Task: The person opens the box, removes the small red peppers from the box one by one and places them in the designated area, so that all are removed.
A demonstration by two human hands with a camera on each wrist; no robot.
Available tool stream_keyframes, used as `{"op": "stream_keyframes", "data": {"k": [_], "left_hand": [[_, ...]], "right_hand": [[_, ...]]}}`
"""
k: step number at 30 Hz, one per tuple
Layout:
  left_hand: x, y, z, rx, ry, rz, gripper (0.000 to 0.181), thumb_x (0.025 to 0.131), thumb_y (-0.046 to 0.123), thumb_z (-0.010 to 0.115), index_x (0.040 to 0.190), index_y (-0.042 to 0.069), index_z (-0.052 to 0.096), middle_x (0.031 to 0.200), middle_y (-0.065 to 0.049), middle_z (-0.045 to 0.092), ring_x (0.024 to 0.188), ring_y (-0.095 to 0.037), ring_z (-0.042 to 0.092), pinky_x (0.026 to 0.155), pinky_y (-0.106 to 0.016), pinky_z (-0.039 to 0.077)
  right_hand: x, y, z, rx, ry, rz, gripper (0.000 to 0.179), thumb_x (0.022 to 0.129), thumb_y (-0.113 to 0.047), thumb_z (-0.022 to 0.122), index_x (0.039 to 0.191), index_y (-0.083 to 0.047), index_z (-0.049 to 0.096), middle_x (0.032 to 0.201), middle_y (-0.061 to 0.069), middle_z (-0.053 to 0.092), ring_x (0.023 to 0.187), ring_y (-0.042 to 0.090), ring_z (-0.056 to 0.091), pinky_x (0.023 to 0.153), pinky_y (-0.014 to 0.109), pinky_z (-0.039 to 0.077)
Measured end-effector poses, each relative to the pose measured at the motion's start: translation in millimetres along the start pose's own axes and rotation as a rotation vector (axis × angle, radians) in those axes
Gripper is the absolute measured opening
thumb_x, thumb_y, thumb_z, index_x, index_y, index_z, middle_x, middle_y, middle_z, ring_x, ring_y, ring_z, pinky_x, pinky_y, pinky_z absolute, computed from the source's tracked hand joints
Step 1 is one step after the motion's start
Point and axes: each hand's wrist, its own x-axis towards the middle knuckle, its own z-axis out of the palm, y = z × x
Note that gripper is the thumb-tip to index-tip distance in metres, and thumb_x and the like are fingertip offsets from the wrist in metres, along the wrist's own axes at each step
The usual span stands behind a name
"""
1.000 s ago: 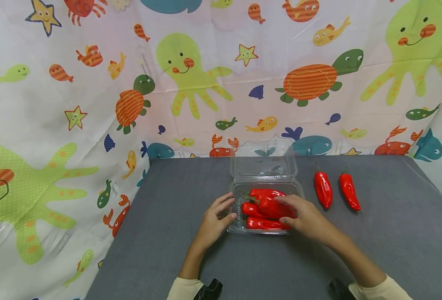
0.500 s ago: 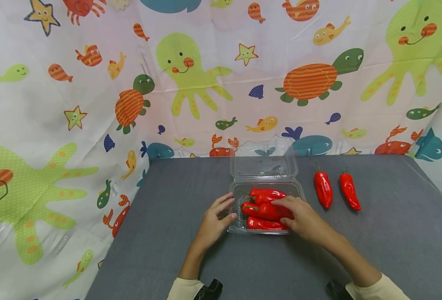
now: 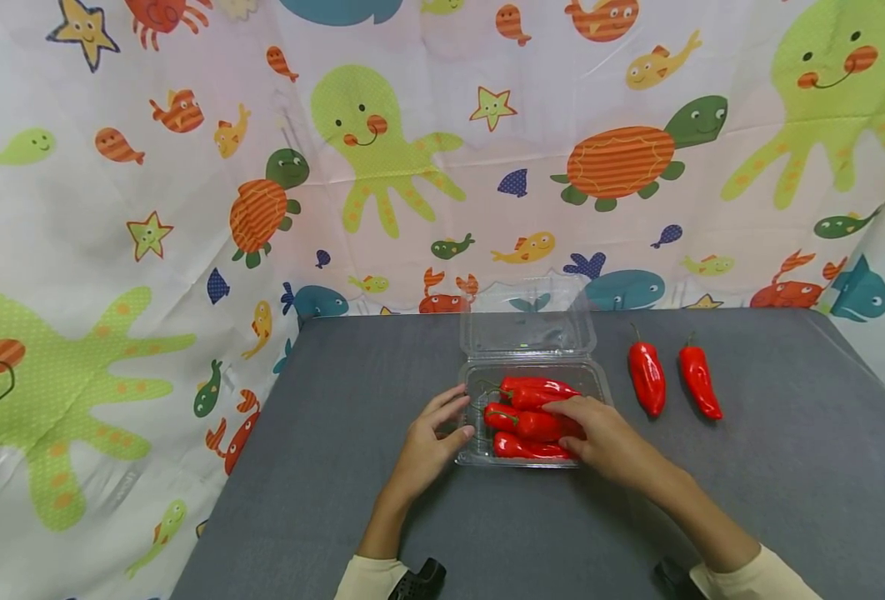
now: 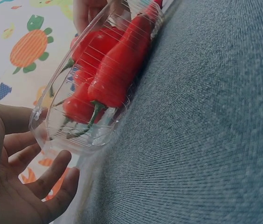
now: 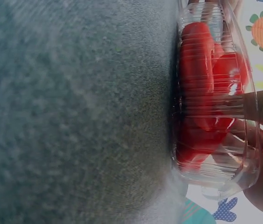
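A clear plastic clamshell container (image 3: pixel 601 385) sits on the table, its lid (image 3: pixel 527 329) tipped back. Several shiny red chili peppers with green stems lie inside it, stems toward the left. Over its right side, my right hand (image 3: pixel 613 440) reaches in, thumb and fingers on either side of the upper chili pepper (image 3: pixel 528 424). In the right wrist view, the thumb and fingers show partly behind the ribbed wall. My left hand (image 3: pixel 433 442) stays at the container's left rim with fingers spread and relaxed; the left wrist view shows fingertips right at the rim (image 4: pixel 38 114).
Two more red chili peppers, one nearer (image 3: pixel 647 379) and one farther right (image 3: pixel 700 383), lie right of the container on the grey table (image 3: pixel 787 467). A white curtain (image 3: pixel 442 192) printed with sea animals hangs behind and to the left.
My right hand has lowered the chili pepper toward the front among the others and turned it flatter, then stayed nearly still. My left hand has not moved.
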Motion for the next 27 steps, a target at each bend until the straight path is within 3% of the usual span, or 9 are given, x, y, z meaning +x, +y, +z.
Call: {"op": "stream_keyframes", "data": {"k": [13,23,27], "left_hand": [[0.6,0.3,0.8,0.001,-0.003,0.001,0.050,0.098,0.014,0.075,0.146,0.007,0.064,0.161,-0.001,0.051,0.129,-0.031,0.064,0.096,-0.038,0.055],[0.1,0.1,0.7,0.000,-0.003,0.004,0.050,0.098,0.015,0.075,0.146,0.005,0.063,0.161,-0.001,0.051,0.130,-0.032,0.063,0.097,-0.044,0.055],[-0.2,0.3,1.0,0.004,-0.003,0.000,0.050,0.099,0.016,0.074,0.147,0.005,0.063,0.161,0.000,0.051,0.130,-0.032,0.063,0.098,-0.048,0.055]], "right_hand": [[-5.4,-0.5,-6.0,0.074,0.138,0.034,0.060,0.088,-0.006,0.086,0.144,-0.007,0.064,0.133,0.017,0.070,0.115,0.036,0.068,0.089,0.050,0.062],[-13.0,-2.2,-28.9,0.149,0.263,0.095,0.060,0.089,-0.009,0.085,0.145,-0.007,0.062,0.132,0.018,0.071,0.104,0.030,0.071,0.076,0.025,0.060],[-18.3,-0.8,-40.0,0.162,0.308,0.146,0.062,0.091,-0.013,0.084,0.147,-0.005,0.059,0.127,0.020,0.072,0.103,0.035,0.073,0.074,0.028,0.062]]}}
